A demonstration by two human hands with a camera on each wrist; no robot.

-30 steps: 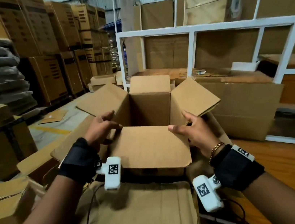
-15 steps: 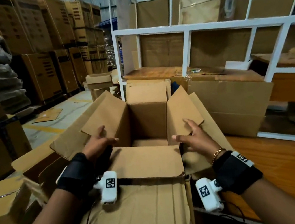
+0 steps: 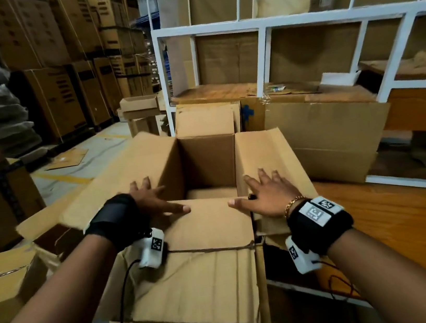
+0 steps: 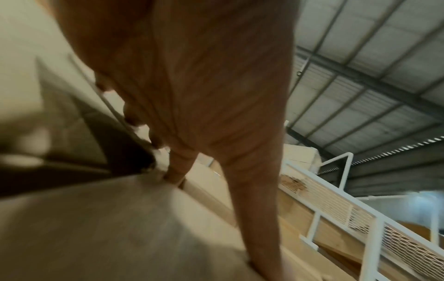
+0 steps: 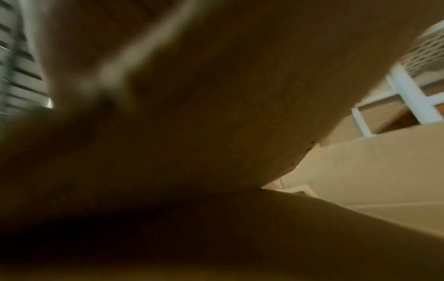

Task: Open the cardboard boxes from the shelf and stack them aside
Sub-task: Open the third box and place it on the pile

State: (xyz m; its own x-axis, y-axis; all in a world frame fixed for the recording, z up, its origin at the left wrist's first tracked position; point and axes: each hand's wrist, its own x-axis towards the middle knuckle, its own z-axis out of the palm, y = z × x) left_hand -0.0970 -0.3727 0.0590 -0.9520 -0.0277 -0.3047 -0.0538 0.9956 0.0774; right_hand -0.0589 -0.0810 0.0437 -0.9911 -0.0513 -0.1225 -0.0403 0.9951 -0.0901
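An open cardboard box stands in front of me with all its flaps spread outward. My left hand lies flat with spread fingers on the left flap, its thumb on the near flap. My right hand presses flat on the right flap, thumb pointing inward. The box sits on another cardboard box. In the left wrist view my palm and straight fingers rest on cardboard. The right wrist view is dark and blurred, filled by my hand.
A white metal shelf with cardboard behind it stands ahead. A large flat box leans against it. More boxes lie at my left, tall stacks further back. A wooden surface lies at right.
Both hands have gone from holding the box's edges to lying flat on the side flaps, which now spread further outward and down. The box sits lower on the box beneath.
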